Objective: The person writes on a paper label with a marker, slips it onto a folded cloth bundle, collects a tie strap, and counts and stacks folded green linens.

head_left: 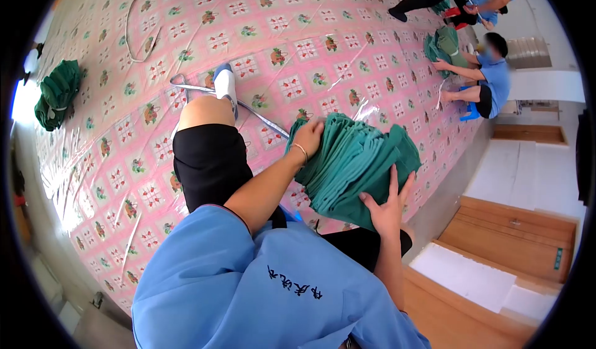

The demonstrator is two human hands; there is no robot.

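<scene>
A thick stack of folded green cloths is between my two hands, above my lap, its many folded edges turned up toward me. My left hand, with a thin band at the wrist, has its fingers curled over the left end of the stack. Against the right end presses my right hand, thumb and fingers spread over the outermost cloth. A pale strap lies on the floor by my shoe and runs up to the stack, where its end is hidden.
The floor is covered by a pink patterned sheet. A tied green bundle lies at the far left. At the upper right, a seated person handles another green bundle, with other people beyond. Another strap lies at the upper left.
</scene>
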